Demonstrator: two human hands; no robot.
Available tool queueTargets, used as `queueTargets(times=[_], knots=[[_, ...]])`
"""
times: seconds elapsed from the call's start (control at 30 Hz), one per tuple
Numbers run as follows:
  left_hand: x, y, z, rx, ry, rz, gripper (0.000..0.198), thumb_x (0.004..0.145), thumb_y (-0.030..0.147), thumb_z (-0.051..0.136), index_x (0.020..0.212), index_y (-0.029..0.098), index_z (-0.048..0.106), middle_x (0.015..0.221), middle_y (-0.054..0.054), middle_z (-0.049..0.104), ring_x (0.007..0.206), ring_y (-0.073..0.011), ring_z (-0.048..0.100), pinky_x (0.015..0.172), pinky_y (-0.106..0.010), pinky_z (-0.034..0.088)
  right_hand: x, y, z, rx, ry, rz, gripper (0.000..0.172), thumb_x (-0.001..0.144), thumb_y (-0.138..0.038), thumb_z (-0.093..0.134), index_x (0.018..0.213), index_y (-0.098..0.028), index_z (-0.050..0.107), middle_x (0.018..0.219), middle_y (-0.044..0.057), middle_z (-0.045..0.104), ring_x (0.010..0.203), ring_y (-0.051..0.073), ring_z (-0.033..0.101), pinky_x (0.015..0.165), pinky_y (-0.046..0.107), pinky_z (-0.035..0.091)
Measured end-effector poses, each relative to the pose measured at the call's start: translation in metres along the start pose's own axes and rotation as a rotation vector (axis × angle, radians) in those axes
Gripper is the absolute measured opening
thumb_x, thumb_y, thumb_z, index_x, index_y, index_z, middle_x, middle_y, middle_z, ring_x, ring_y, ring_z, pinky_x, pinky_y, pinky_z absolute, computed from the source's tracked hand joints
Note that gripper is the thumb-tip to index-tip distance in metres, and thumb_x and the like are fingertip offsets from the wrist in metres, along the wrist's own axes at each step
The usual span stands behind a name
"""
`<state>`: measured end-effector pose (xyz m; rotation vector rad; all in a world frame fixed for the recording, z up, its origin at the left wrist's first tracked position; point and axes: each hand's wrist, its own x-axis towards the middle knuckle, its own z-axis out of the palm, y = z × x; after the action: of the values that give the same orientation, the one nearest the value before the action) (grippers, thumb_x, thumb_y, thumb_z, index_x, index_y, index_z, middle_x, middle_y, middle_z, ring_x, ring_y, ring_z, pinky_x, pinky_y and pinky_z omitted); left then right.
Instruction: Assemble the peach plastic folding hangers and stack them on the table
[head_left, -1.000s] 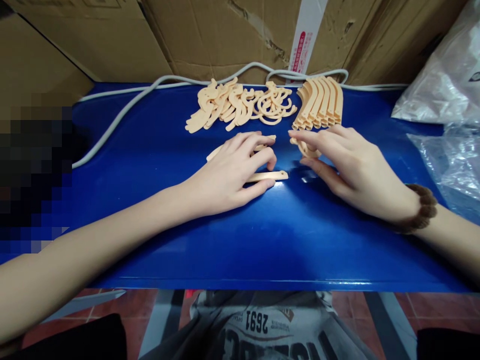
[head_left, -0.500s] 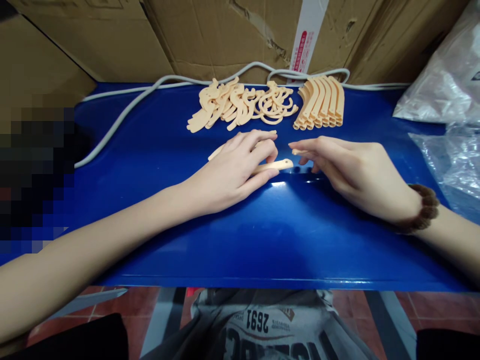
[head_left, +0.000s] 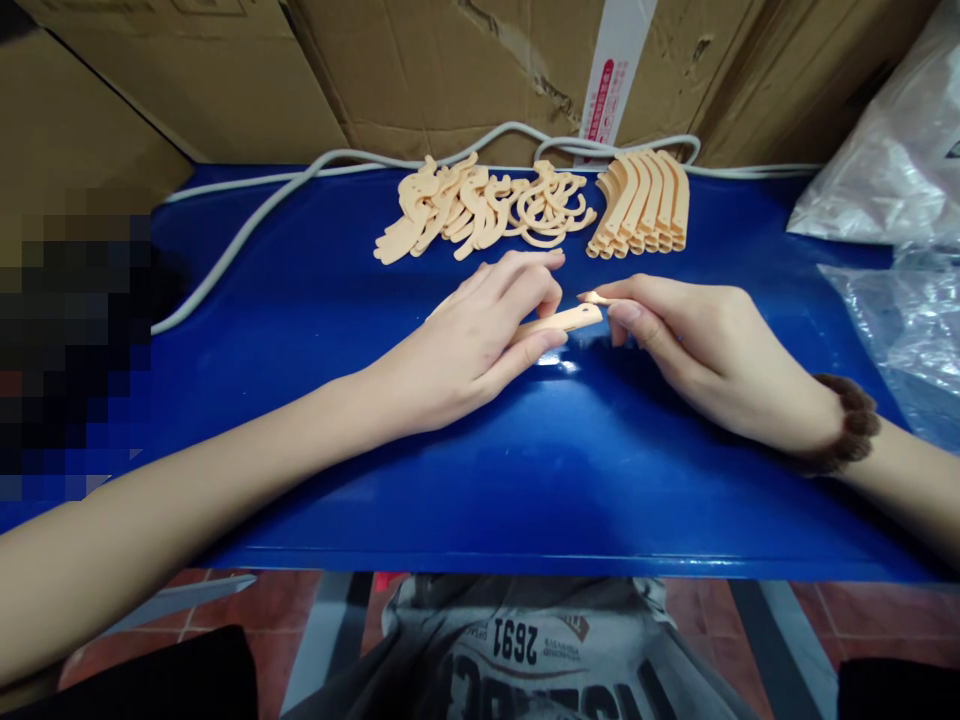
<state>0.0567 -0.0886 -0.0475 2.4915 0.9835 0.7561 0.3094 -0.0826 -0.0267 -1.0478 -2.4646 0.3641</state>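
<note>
My left hand [head_left: 472,340] pinches a flat peach plastic strip [head_left: 564,321] between thumb and fingers, its far end lifted off the blue table [head_left: 480,480]. My right hand [head_left: 697,345] is closed on a small peach plastic piece [head_left: 595,298], whose tip nearly touches the strip's end. Most of that piece is hidden by the fingers. A dark beaded bracelet [head_left: 844,435] sits on my right wrist.
Farther back lie a loose pile of curved peach parts [head_left: 480,208] and a neat stack of arched peach parts [head_left: 641,205]. A white cable [head_left: 247,225] runs along the back. Cardboard boxes [head_left: 420,70] stand behind, plastic bags [head_left: 892,200] at the right.
My left hand has raised the strip from the table. My right hand has picked a small piece up from near the stack and brought it leftward to the strip's end.
</note>
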Motion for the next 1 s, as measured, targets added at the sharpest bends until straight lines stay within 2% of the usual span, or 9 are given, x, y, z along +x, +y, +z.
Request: queueTargets(times=[0.1,0.2,0.3,0.4,0.57,0.73,0.87,1.0], knots=[[-0.0003,-0.0005,0.0011,-0.003,-0.003,-0.001,0.011,0.112,0.032,0.044,0.109,0.024,0.051,0.144,-0.012,0.063,0.160,-0.0282,0.044,0.128,-0.053,0.041,0.0010,-0.0033,-0.0023,0.061,-0.016,0.030,0.039,0.114,-0.043,0.039,0.101,-0.021,0.069,0.085,0.004,0.073,0.072,0.018,0.065,0.074,0.030,0.048],[-0.0009,-0.0004,0.0023,0.004,-0.003,-0.011,0.012,0.112,0.034,0.044,0.110,0.025,0.052,0.145,-0.011,0.063,0.160,-0.0284,0.043,0.129,-0.054,0.041,0.0024,-0.0041,-0.0040,0.129,-0.049,0.052,0.036,0.112,-0.044,0.043,0.106,-0.022,0.071,0.086,0.004,0.073,0.073,0.019,0.065,0.074,0.031,0.047],[-0.0014,0.0003,0.0030,0.005,-0.011,-0.023,0.013,0.112,0.035,0.044,0.109,0.025,0.052,0.147,-0.010,0.063,0.160,-0.0285,0.044,0.129,-0.055,0.041,0.0043,-0.0027,-0.0051,0.220,-0.140,0.050,0.035,0.110,-0.046,0.048,0.109,-0.021,0.072,0.085,0.003,0.073,0.072,0.018,0.063,0.072,0.030,0.045],[-0.0016,0.0009,0.0033,0.005,-0.007,-0.019,0.012,0.112,0.034,0.044,0.108,0.025,0.052,0.148,-0.010,0.064,0.158,-0.0275,0.046,0.128,-0.054,0.041,0.0055,-0.0014,-0.0050,0.280,-0.180,0.049,0.034,0.109,-0.047,0.051,0.098,-0.020,0.070,0.081,0.001,0.070,0.065,0.015,0.057,0.068,0.029,0.043],[-0.0013,-0.0008,0.0046,0.007,0.006,-0.008,0.011,0.112,0.033,0.045,0.108,0.025,0.050,0.152,-0.013,0.062,0.158,-0.0264,0.046,0.127,-0.053,0.041,0.0042,-0.0027,-0.0030,0.352,-0.137,0.118,0.043,0.106,-0.057,0.056,0.087,-0.021,0.067,0.079,-0.001,0.066,0.065,0.013,0.052,0.062,0.028,0.038],[-0.0012,-0.0044,0.0059,0.022,0.019,0.010,0.011,0.112,0.032,0.044,0.107,0.024,0.049,0.147,-0.013,0.064,0.157,-0.0266,0.047,0.127,-0.052,0.041,0.0037,-0.0047,-0.0042,0.322,-0.147,0.210,0.055,0.106,-0.063,0.054,0.072,-0.021,0.060,0.062,-0.003,0.050,0.056,0.012,0.039,0.056,0.030,0.030],[-0.0014,-0.0047,0.0062,0.031,0.010,0.021,0.014,0.113,0.033,0.044,0.106,0.023,0.051,0.152,-0.014,0.062,0.157,-0.0270,0.047,0.128,-0.051,0.040,0.0045,-0.0056,-0.0042,0.298,-0.164,0.173,0.055,0.107,-0.063,0.053,0.071,-0.021,0.057,0.063,-0.003,0.052,0.057,0.012,0.041,0.058,0.030,0.032],[-0.0019,-0.0035,0.0060,0.023,-0.005,-0.010,0.017,0.113,0.036,0.044,0.111,0.023,0.054,0.156,-0.013,0.060,0.158,-0.0275,0.046,0.130,-0.054,0.038,0.0045,-0.0062,-0.0029,0.236,-0.176,0.127,0.051,0.108,-0.063,0.050,0.082,-0.020,0.065,0.066,-0.003,0.057,0.059,0.013,0.046,0.062,0.030,0.036]])
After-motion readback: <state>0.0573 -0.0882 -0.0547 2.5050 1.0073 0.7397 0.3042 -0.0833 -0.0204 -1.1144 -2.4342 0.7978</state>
